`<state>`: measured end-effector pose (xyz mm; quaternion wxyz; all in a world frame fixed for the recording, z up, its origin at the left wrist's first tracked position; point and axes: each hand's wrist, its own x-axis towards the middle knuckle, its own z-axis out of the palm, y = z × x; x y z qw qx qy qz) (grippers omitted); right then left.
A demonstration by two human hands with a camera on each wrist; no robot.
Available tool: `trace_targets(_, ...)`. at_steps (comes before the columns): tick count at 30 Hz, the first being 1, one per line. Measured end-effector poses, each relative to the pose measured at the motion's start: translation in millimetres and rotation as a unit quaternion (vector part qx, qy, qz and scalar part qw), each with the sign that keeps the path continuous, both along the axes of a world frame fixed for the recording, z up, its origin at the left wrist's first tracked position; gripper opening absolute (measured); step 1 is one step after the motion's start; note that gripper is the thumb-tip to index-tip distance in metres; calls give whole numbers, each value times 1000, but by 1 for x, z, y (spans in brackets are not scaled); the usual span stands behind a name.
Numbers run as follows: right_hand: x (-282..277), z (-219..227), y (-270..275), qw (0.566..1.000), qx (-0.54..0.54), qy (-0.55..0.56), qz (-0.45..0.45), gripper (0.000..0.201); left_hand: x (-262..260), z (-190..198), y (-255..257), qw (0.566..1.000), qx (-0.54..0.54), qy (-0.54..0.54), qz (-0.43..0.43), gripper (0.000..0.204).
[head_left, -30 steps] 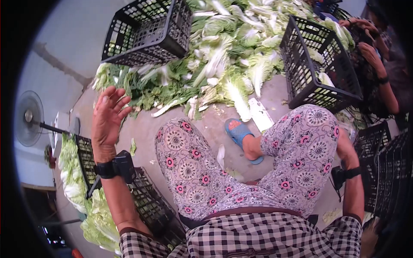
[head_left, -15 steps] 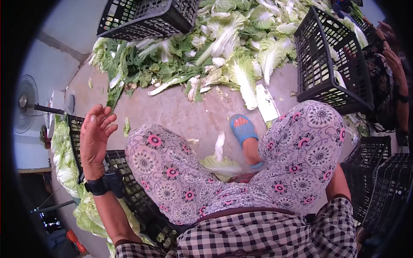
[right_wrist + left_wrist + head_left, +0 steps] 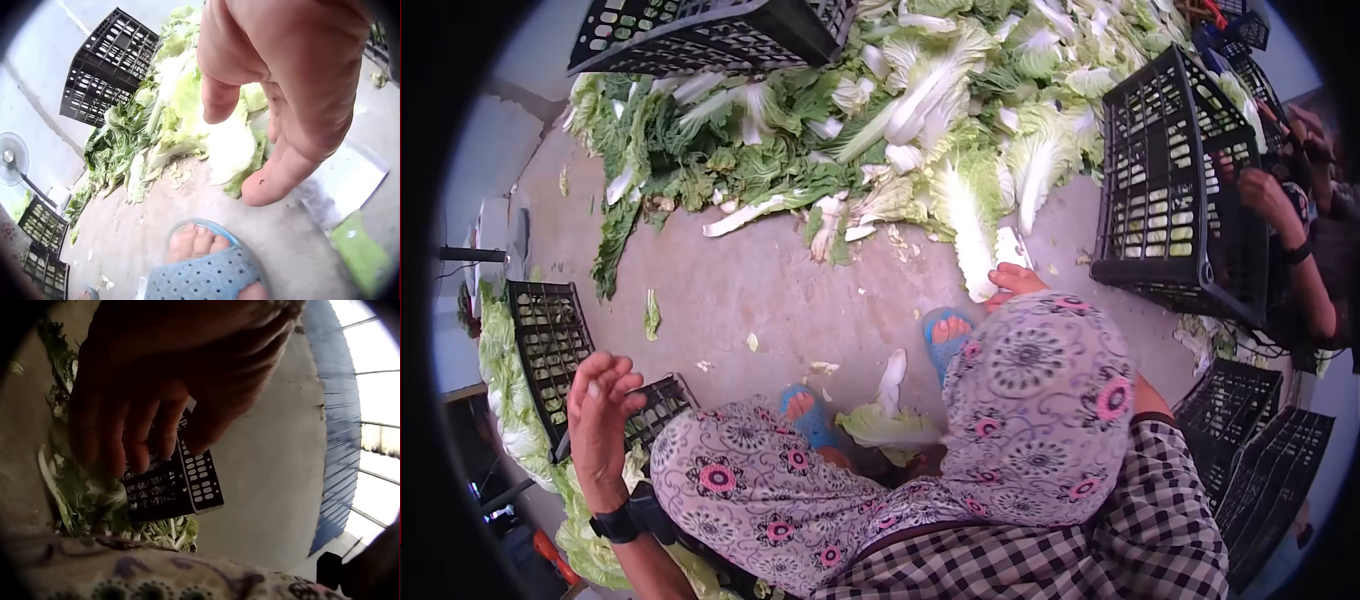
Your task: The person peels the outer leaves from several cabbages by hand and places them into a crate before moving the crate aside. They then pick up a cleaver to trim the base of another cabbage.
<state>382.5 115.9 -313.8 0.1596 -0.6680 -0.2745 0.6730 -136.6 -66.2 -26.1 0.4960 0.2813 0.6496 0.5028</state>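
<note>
My left hand (image 3: 603, 415) hangs in the air over the left knee, its fingers loosely bent and holding nothing. In the left wrist view the same hand (image 3: 181, 369) is dark, with its fingers pointing down. My right hand (image 3: 1014, 281) is past the right knee, beside a cleaver (image 3: 1013, 246) lying on the floor. The right wrist view shows the cleaver's broad pale blade (image 3: 347, 181) and green handle (image 3: 359, 250), with the right hand (image 3: 294, 87) above, thumb and fingers spread apart. Napa cabbage leaves (image 3: 970, 225) lie close to the blade.
A heap of cabbage leaves (image 3: 750, 130) spreads ahead. Black crates stand at the back left (image 3: 710, 40), right (image 3: 1170, 190) and far left (image 3: 545, 340). Another person's arm (image 3: 1300, 260) shows at the right. A loose leaf (image 3: 890, 415) lies between the blue slippers (image 3: 940, 350).
My right hand has come out from beside the right thigh to the cleaver. The left hand has lowered in the head view, still holding nothing. The view has shifted, and both feet now show.
</note>
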Motion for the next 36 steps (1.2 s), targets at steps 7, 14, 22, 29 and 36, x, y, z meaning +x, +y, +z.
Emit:
trace_targets(7,-6,49,34,979,-40,199,32,41,-15,4,-60,990,-4,40,132,35)
trace_targets(14,6,155,58,967,177,180,21,35,10,10,-106,971,-55,148,177,35)
trace_targets(22,27,186,167,904,417,-53,-74,64,13,15,-151,946,-62,256,189,33)
trace_targets(29,83,97,92,976,205,-75,-6,40,-48,-63,-267,928,-66,295,219,41)
trace_targets(36,96,37,55,978,131,-54,-152,54,-23,-80,-290,916,-33,261,304,47)
